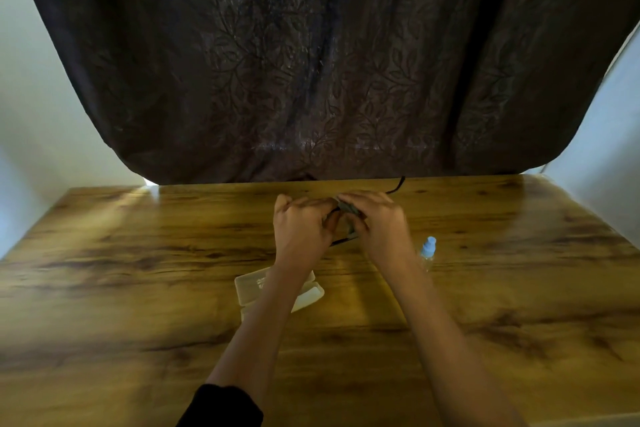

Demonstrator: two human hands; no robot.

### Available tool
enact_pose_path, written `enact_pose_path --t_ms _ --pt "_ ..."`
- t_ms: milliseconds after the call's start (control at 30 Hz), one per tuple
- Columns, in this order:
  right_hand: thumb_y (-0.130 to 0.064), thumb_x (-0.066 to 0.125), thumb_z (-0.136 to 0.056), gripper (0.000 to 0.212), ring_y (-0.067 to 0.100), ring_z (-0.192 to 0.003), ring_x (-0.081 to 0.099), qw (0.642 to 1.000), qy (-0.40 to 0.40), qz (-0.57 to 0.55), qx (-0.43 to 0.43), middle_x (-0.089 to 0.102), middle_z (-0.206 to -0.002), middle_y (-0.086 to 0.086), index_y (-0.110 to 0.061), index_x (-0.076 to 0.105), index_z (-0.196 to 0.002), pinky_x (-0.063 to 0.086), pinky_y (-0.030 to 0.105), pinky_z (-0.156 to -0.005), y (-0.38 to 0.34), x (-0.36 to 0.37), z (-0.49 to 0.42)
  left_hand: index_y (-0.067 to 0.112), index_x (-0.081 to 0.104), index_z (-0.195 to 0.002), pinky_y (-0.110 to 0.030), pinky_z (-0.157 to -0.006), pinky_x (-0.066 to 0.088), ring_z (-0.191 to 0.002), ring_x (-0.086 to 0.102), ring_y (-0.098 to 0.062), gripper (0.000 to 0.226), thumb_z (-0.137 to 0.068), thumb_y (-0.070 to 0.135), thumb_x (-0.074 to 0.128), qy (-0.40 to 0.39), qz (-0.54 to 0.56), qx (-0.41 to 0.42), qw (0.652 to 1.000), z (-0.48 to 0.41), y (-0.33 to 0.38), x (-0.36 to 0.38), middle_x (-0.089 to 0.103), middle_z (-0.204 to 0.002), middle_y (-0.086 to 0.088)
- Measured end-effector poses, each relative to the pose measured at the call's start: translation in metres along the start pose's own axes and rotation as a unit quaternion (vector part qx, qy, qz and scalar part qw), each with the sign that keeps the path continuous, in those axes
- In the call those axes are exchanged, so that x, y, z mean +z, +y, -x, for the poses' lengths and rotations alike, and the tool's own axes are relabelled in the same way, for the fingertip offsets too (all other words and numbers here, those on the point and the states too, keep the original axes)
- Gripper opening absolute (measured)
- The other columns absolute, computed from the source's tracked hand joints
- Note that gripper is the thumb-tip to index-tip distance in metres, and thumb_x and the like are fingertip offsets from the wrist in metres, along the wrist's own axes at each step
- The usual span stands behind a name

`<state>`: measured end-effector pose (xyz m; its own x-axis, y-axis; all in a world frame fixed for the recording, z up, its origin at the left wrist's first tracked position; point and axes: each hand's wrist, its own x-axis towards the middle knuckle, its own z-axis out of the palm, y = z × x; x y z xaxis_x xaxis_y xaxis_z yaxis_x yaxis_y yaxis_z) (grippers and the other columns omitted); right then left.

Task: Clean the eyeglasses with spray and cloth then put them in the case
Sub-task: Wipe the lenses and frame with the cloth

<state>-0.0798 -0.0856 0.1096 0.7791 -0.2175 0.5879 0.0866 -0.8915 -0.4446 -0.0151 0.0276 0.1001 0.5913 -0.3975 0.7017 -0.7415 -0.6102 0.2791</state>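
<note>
Head view, glasses [343,240]: thin dark frame, mostly hidden between our hands, above the table's [138,270] far middle.
Grip: our left hand [301,229] curls round the frame; our right hand [381,222] pinches a grey cloth [346,208] against it.
Room: the table runs wide to both sides; case [247,288] under our left forearm, spray [428,250] beside our right wrist.
Pointing: one temple points far-right toward the curtain [311,62]; we cannot tell the long axis.

Eyeglasses [343,240] between left hand [301,227] and right hand [384,229], case [247,286] nearer on table [138,253], spray bottle [428,250] at right

Left hand [301,229], right hand [384,229] around eyeglasses [343,240]
</note>
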Motion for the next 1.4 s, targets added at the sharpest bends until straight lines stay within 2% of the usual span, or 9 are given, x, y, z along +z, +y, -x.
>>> enact_pose_path --t_ms 100,267,500,667,867,967,1167,1333,1400 --pt "-0.001 0.068 -0.075 0.028 0.016 -0.091 0.060 0.999 0.030 0.024 0.021 0.072 -0.096 0.003 -0.014 0.071 -0.100 0.041 0.018 -0.078 0.012 -0.005 -0.001 0.026 0.073 -0.075 -0.026 -0.069 0.024 -0.057 0.062 -0.011 0.013 -0.073 0.031 0.061 0.006 0.008 0.005 1.000 0.002 -0.003 -0.001 0.071 -0.064 0.009" --pt "-0.006 0.065 -0.080 0.022 0.000 -0.080 0.049 0.987 0.058 0.027 0.147 0.071 -0.096 0.004 -0.014 0.070 -0.100 0.037 0.011 -0.075 0.033 -0.016 0.000 0.025 0.074 -0.079 -0.026 -0.072 0.025 -0.064 0.066 -0.010 0.012 -0.071 0.029 0.066 0.010 0.011 0.009 1.000 0.001 -0.008 -0.002 0.074 -0.073 0.010" --pt "0.004 0.061 -0.078 0.027 0.020 -0.092 0.060 0.998 0.044 0.034 0.042 0.072 -0.092 0.005 -0.012 0.071 -0.098 0.041 0.019 -0.072 -0.010 0.003 0.003 0.024 0.069 -0.068 -0.027 -0.065 0.024 -0.055 0.062 -0.013 0.004 -0.071 0.024 0.067 0.005 -0.001 0.018 1.000 -0.001 -0.003 0.004 0.069 -0.060 0.008" --pt "-0.003 0.061 -0.082 0.023 0.018 -0.094 0.059 0.995 0.042 0.035 0.088 0.071 -0.095 0.006 -0.014 0.070 -0.101 0.044 0.021 -0.074 0.003 -0.001 0.002 0.024 0.072 -0.077 -0.027 -0.068 0.025 -0.062 0.065 -0.013 0.010 -0.069 0.019 0.071 0.006 0.001 0.011 1.000 0.001 -0.006 0.003 0.073 -0.070 0.008" --pt "-0.006 0.060 -0.085 0.023 0.006 -0.078 0.053 0.978 0.036 0.045 0.203 0.067 -0.105 0.006 -0.018 0.069 -0.103 0.037 0.009 -0.071 0.035 -0.014 0.000 0.024 0.073 -0.082 -0.025 -0.069 0.024 -0.067 0.066 -0.009 0.011 -0.074 0.023 0.067 0.014 0.014 0.016 1.000 -0.002 -0.012 -0.001 0.074 -0.078 0.009" --pt "-0.008 0.059 -0.086 0.024 0.006 -0.081 0.053 0.980 0.036 0.058 0.188 0.066 -0.106 0.006 -0.018 0.068 -0.105 0.032 0.003 -0.069 0.026 -0.013 -0.001 0.023 0.074 -0.082 -0.026 -0.069 0.024 -0.067 0.067 -0.009 0.012 -0.074 0.024 0.065 0.011 0.014 0.017 1.000 -0.004 -0.011 -0.001 0.074 -0.079 0.009" --pt "0.003 0.063 -0.078 0.030 0.020 -0.097 0.059 0.997 0.033 0.045 0.061 0.072 -0.096 0.006 -0.012 0.069 -0.103 0.044 0.022 -0.074 0.001 0.001 0.004 0.023 0.073 -0.082 -0.027 -0.066 0.023 -0.064 0.066 -0.012 0.014 -0.070 0.022 0.066 0.005 -0.013 0.036 0.999 -0.001 -0.007 0.002 0.074 -0.077 0.009" --pt "-0.008 0.062 -0.084 0.022 0.002 -0.079 0.051 0.984 0.027 0.032 0.171 0.067 -0.105 0.006 -0.016 0.069 -0.103 0.031 0.001 -0.070 0.032 -0.018 0.003 0.023 0.074 -0.085 -0.025 -0.071 0.024 -0.072 0.068 -0.010 0.015 -0.073 0.017 0.067 0.011 0.001 0.015 1.000 0.000 -0.016 -0.004 0.075 -0.082 0.008" --pt "-0.008 0.062 -0.084 0.023 -0.001 -0.077 0.048 0.981 0.028 0.040 0.189 0.066 -0.107 0.005 -0.018 0.069 -0.103 0.030 0.000 -0.069 0.036 -0.018 0.003 0.023 0.074 -0.085 -0.025 -0.071 0.024 -0.072 0.068 -0.011 0.015 -0.073 0.016 0.069 0.009 0.003 0.013 1.000 0.000 -0.015 -0.003 0.075 -0.082 0.008"
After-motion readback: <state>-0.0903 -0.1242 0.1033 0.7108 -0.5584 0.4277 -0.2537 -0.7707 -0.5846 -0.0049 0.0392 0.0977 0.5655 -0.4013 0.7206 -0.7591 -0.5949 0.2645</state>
